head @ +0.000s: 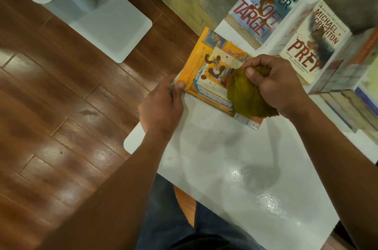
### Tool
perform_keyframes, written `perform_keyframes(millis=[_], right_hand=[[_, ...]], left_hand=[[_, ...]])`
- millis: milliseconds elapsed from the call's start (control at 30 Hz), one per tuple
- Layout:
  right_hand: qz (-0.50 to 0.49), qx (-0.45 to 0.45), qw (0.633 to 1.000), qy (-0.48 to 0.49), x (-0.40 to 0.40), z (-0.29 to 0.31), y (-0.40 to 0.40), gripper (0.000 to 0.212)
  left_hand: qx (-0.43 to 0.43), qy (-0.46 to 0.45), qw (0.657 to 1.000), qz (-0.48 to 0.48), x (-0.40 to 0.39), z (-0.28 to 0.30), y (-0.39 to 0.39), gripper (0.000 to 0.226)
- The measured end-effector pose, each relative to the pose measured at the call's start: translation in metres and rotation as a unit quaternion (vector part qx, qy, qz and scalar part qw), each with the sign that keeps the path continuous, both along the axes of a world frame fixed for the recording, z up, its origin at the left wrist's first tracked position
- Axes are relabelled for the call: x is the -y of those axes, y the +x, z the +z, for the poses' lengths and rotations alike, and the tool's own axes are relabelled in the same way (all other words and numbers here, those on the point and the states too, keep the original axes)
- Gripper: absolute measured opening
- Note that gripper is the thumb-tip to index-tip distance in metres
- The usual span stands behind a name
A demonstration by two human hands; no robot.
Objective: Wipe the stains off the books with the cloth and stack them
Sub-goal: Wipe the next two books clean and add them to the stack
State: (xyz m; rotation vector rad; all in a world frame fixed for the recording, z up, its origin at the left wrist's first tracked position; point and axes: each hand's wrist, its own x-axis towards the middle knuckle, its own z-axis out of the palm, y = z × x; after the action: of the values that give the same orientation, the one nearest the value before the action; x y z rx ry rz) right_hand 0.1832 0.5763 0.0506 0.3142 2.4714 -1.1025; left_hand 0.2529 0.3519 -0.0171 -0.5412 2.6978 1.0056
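An orange book (206, 65) with brown stains on its cover lies at the left edge of the white table (235, 178), partly overhanging it. My left hand (163, 104) pinches the book's near left corner, thumb on the cover. My right hand (274, 84) grips a bunched olive-yellow cloth (243, 96) pressed on the cover's right part. Two more stained books lie beyond: "Soft Target" (266, 4) and "Prey" (313, 45).
A stack of books (351, 90) stands at the table's right edge. A second white table (98, 14) stands on the brown wooden floor (51, 96) at upper left. My lap shows below the table's near edge.
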Motion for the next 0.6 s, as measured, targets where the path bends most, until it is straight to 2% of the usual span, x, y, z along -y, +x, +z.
perform_keyframes(millis=[100,233,300,400,467,533,567,600], right_hand=[[0.041,-0.065,0.991,0.111,0.001,-0.008,0.004,0.011],[0.04,-0.122,0.979,0.161,0.005,-0.012,0.011,0.027],[0.0,-0.088,0.987,0.135,0.006,-0.007,0.013,0.047],[-0.107,0.021,0.991,0.081,-0.004,0.008,0.015,0.068],[-0.133,0.085,0.985,0.077,-0.013,0.017,0.022,0.057],[-0.149,0.098,0.982,0.066,-0.02,0.024,0.028,0.023],[-0.162,0.099,0.981,0.046,-0.023,0.027,0.029,0.014],[-0.179,0.108,0.978,0.016,-0.025,0.033,0.03,0.014]], left_hand=[[-0.003,0.0,1.0,-0.003,-0.001,-0.001,0.001,0.044],[-0.01,0.002,1.0,-0.006,0.001,-0.002,0.0,0.043],[-0.013,-0.001,1.0,-0.004,0.001,-0.002,0.0,0.042],[-0.015,-0.004,1.0,-0.006,0.0,-0.004,0.001,0.045],[-0.016,-0.006,1.0,-0.007,-0.001,-0.005,0.001,0.045],[-0.016,-0.01,1.0,-0.003,-0.001,-0.006,0.002,0.044],[-0.01,-0.011,1.0,0.0,-0.001,-0.006,0.003,0.045],[-0.002,-0.008,1.0,-0.003,-0.001,-0.005,0.002,0.045]])
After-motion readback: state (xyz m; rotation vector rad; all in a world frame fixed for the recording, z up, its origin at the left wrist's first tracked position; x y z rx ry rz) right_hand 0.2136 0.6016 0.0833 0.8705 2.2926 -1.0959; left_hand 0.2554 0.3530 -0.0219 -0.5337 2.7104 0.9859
